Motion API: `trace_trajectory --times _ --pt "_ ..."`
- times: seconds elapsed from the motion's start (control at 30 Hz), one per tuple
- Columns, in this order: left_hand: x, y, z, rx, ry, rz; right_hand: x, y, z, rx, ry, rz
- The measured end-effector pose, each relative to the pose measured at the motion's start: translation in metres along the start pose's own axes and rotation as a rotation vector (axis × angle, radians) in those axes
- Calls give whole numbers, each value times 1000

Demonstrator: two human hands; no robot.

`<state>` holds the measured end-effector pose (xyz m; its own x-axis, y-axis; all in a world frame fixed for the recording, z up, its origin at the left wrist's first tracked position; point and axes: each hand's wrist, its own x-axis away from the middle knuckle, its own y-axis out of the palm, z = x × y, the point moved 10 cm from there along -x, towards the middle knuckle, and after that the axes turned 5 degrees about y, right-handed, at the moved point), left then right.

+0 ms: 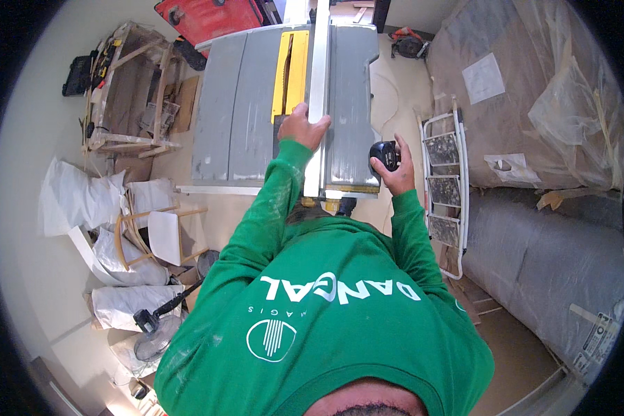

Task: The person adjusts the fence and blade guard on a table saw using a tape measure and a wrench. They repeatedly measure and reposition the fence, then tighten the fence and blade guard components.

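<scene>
My left hand lies over the grey table saw top, at the near end of the yellow insert plate. Its thumb side touches the silver rip fence, and its fingers are apart; I see nothing held in it. A dark block-like part shows beside that hand, its kind unclear. The saw blade stands in the slot of the insert plate. Off the saw's right edge, my right hand grips a black tape measure. No blade of tape is visible coming out of it.
A white-framed folding step ladder stands at the right, before large plastic-wrapped stacks. On the left are a wooden frame, a white chair and a fan. A red case lies beyond the saw.
</scene>
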<state>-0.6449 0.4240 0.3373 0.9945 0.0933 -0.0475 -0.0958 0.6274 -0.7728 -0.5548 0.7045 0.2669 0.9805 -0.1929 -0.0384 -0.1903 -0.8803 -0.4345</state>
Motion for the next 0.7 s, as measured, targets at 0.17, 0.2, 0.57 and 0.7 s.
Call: trace_trajectory --times 0.17,0.2,0.57,0.7 --pt "3 2 -7 96 35 27 -63 17 -28 283 -122 57" --pt "4 5 -9 200 26 9 -80 25 -34 311 -153 48" --pt "107 -20 -129 616 -358 -83 -255 129 -50 602 -234 -109" --pt "162 -37 -166 561 -471 -7 -302 144 -39 693 -145 -163"
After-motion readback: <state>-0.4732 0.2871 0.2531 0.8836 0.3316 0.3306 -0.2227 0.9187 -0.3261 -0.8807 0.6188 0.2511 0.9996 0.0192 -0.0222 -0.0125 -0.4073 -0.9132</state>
